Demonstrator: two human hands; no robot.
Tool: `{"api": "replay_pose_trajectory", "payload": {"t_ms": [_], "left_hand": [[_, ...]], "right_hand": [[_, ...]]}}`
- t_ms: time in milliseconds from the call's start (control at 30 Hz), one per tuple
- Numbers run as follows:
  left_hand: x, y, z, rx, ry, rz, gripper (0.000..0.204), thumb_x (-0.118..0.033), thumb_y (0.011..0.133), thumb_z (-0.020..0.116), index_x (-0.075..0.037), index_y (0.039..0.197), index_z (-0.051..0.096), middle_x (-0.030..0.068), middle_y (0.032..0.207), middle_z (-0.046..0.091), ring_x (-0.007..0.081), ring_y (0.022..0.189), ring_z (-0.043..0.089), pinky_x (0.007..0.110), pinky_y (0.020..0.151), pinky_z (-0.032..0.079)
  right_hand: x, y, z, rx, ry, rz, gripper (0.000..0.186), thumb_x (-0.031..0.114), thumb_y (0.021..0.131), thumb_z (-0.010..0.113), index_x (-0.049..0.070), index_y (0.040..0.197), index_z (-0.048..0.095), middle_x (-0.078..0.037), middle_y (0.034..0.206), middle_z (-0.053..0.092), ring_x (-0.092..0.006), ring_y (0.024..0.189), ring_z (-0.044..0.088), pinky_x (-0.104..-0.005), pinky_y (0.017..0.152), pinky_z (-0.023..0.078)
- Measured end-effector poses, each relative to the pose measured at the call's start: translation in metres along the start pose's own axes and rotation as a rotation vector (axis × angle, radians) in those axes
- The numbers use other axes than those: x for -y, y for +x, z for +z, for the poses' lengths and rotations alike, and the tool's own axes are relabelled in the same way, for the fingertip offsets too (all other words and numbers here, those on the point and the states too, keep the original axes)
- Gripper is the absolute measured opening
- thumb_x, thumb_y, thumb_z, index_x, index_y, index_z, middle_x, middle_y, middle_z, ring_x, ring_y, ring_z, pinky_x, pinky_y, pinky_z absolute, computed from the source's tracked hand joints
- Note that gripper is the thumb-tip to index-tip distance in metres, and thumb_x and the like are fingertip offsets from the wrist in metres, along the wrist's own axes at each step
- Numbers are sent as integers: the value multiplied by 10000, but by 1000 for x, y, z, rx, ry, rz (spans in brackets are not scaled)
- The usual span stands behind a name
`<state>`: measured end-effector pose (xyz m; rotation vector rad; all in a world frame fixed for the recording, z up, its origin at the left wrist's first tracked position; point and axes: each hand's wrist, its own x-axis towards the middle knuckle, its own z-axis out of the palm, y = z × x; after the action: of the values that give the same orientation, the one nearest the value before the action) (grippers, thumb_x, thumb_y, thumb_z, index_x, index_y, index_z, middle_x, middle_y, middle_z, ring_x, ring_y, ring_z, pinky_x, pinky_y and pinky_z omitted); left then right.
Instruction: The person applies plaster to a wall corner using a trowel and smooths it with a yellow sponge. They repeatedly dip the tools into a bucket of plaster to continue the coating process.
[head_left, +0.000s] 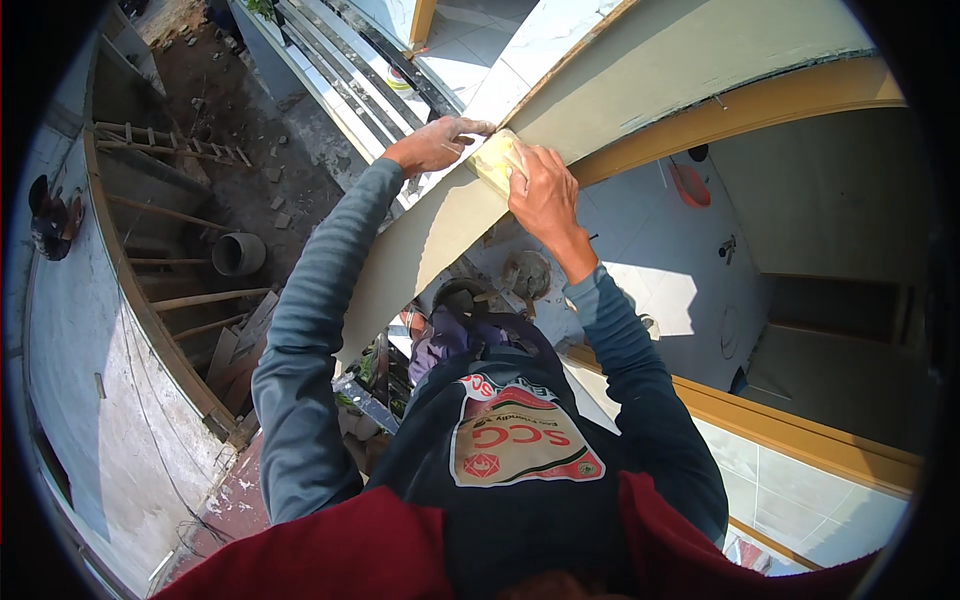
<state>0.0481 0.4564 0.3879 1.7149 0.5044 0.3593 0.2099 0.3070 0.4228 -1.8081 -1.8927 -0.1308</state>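
Fingers of the right hand (546, 197) clasp the yellow block (490, 163), apparently to keep it flush on the plastered wall edge (440, 235); the left hand (436, 148) reaches beside it, perhaps steadying, any grip unclear.

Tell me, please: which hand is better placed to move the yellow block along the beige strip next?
Probably the right hand: its fingers grip the yellow block at the beige strip. The left hand is close beside the block; whether it touches it, I cannot tell.
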Motion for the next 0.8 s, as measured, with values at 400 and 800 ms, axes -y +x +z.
{"api": "replay_pose_trajectory", "payload": {"t_ms": [400,800], "left_hand": [[-8,-1,0,41,20,-63,710,180,791,361,-47,1450,498,155,1416,534,313,1324,509,305,939,473],[-2,4,-7,93,40,-7,782,172,718,336,-35,1458,480,163,1418,543,333,1311,523,339,1010,455]], "right_hand": [[-1,-1,9,-63,12,1,375,35,787,645,-66,1148,628,-188,1015,638,-370,954,600,-459,831,496],[0,-6,20,-173,35,-38,384,-6,781,627,-62,1160,597,-199,1029,605,-385,943,578,-472,827,487]]}}
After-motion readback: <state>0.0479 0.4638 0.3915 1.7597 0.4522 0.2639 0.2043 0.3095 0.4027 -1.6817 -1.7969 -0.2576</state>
